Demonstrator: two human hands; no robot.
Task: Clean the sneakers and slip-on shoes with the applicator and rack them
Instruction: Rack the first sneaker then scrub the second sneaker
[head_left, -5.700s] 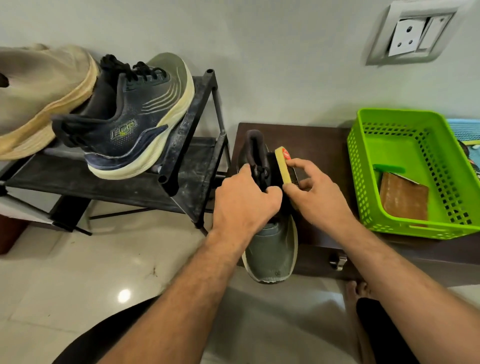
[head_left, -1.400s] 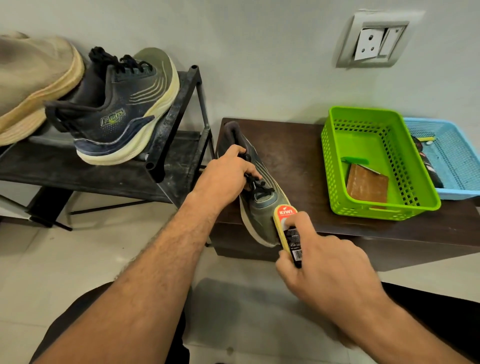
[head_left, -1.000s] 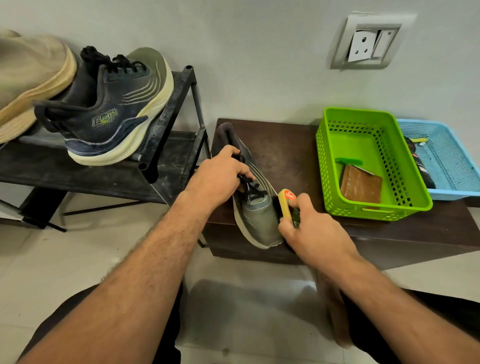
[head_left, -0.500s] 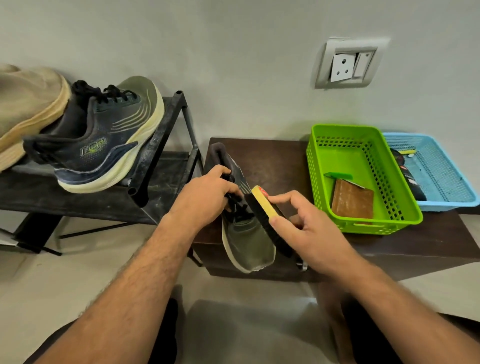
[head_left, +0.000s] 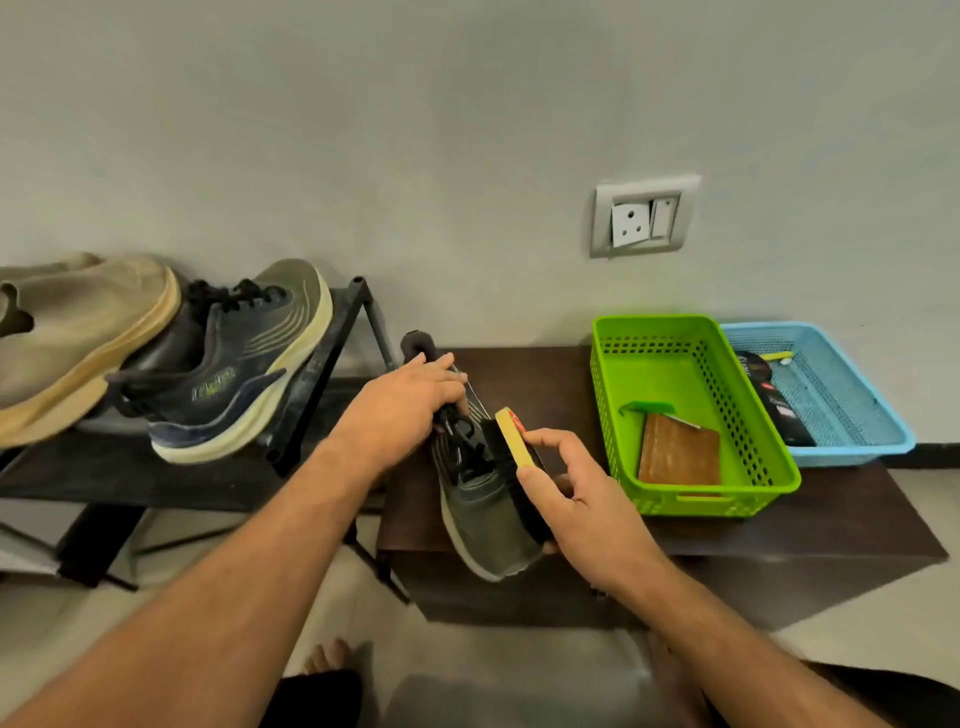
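Head view: shoe rack (head_left: 218, 470) bearing tan slip-on (head_left: 83, 332) and racked sneaker (head_left: 234, 374); dark table (head_left: 779, 540); green basket (head_left: 691, 499), blue basket (head_left: 883, 441). Olive sneaker (head_left: 485, 525) on table edge, left hand (head_left: 410, 405) grasping its collar; right hand (head_left: 582, 504) pinching applicator (head_left: 511, 439) against laces.

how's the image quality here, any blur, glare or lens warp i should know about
Head view: light is soft and even, with no glare spot in frame. Wide-angle warp bends the wall socket and stretches the tan slip-on at the left edge. The racked sneaker's side logo is smeared and unreadable. The left hand, right hand and applicator look reasonably sharp.
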